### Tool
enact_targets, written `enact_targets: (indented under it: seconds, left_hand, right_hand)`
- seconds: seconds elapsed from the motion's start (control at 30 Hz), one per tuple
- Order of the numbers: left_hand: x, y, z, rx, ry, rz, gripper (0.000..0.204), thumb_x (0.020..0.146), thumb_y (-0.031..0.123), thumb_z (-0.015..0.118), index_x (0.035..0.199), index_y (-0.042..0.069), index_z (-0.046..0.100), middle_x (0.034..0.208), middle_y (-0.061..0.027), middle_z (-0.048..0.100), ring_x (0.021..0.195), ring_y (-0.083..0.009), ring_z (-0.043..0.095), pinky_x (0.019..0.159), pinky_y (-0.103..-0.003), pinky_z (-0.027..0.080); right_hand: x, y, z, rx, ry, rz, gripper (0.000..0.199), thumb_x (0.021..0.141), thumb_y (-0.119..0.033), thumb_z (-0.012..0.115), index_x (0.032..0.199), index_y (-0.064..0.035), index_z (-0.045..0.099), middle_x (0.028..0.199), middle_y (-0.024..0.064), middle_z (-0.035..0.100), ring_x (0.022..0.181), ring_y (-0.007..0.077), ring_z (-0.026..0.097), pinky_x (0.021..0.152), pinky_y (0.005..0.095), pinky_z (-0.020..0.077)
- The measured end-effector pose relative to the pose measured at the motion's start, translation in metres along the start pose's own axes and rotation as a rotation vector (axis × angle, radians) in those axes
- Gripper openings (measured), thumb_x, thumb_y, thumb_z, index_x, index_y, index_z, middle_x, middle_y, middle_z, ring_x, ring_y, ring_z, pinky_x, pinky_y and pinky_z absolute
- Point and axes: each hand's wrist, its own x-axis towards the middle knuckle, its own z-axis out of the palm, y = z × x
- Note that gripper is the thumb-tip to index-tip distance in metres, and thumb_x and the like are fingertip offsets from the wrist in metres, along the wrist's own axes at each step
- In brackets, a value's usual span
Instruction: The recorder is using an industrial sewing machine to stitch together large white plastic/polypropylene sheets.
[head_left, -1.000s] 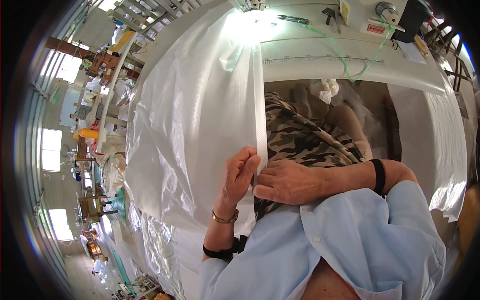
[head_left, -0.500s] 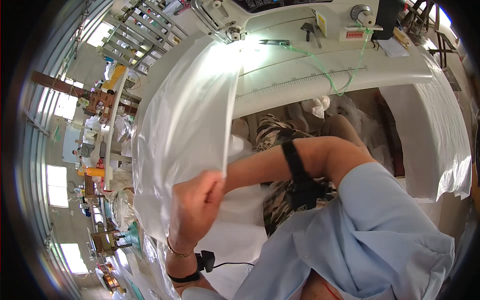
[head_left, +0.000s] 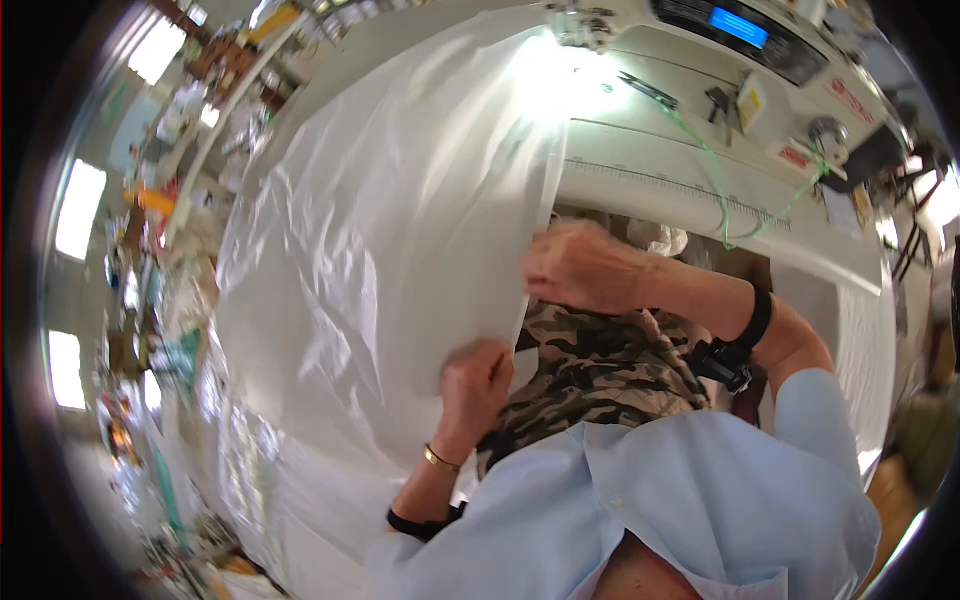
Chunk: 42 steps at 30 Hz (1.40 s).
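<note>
A large white plastic sheet (head_left: 370,230) runs from under the lit needle area of a sewing machine (head_left: 590,32) down over the left side of the table. My left hand (head_left: 476,392) is closed on the sheet's right edge, low down near my lap. Farther up the same edge, my right hand (head_left: 588,268) has its fingers closed on it, slightly smeared by motion. Between the hands and the machine the edge hangs fairly straight. The fingertips of both hands are partly hidden.
On the white machine table (head_left: 640,150) lie dark thread snips (head_left: 648,90) tied to a green cord (head_left: 722,190). A small black-headed tool (head_left: 718,103) lies farther right. A ruler scale (head_left: 680,190) runs along the table's front edge. More white sheeting (head_left: 860,350) hangs at the right.
My hands have come apart: the right has moved up and right along the sheet's edge, the left toward my lap. The view has turned, and the sheet lies spread wider.
</note>
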Motion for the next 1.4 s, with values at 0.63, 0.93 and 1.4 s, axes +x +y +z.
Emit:
enact_targets:
  seconds: [0.63,0.93,1.4]
  left_hand:
    - [-0.002,0.026,0.004,-0.337,0.207,-0.289,0.024,0.083,0.001,0.066,0.106,0.001,0.065,0.068,-0.0017,0.049,0.056,-0.0085,0.043,0.051,-0.025,0.037]
    - [0.011,0.022,-0.009,-0.129,0.302,-0.055,0.015,0.082,-0.001,0.065,0.096,0.002,0.068,0.072,-0.0093,0.054,0.061,-0.0205,0.053,0.054,-0.030,0.041]
    - [0.022,0.010,-0.035,-0.168,0.124,0.039,0.026,0.081,-0.003,0.061,0.106,0.001,0.061,0.075,-0.0130,0.055,0.061,-0.0285,0.054,0.055,-0.036,0.043]
  right_hand:
    - [0.016,-0.006,0.004,-0.019,0.043,-0.196,0.016,0.081,-0.022,0.066,0.082,-0.0094,0.056,0.090,0.0029,0.055,0.098,0.0216,0.051,0.097,0.0432,0.0356]
    - [0.021,0.001,0.002,-0.111,0.124,-0.192,0.020,0.078,-0.024,0.069,0.077,-0.0111,0.053,0.083,0.0008,0.053,0.088,0.0199,0.053,0.090,0.0405,0.0381]
    - [0.038,0.052,-0.021,-0.108,0.093,-0.114,0.034,0.073,-0.033,0.072,0.073,-0.0093,0.048,0.072,0.0026,0.049,0.072,0.0239,0.051,0.067,0.0362,0.0408]
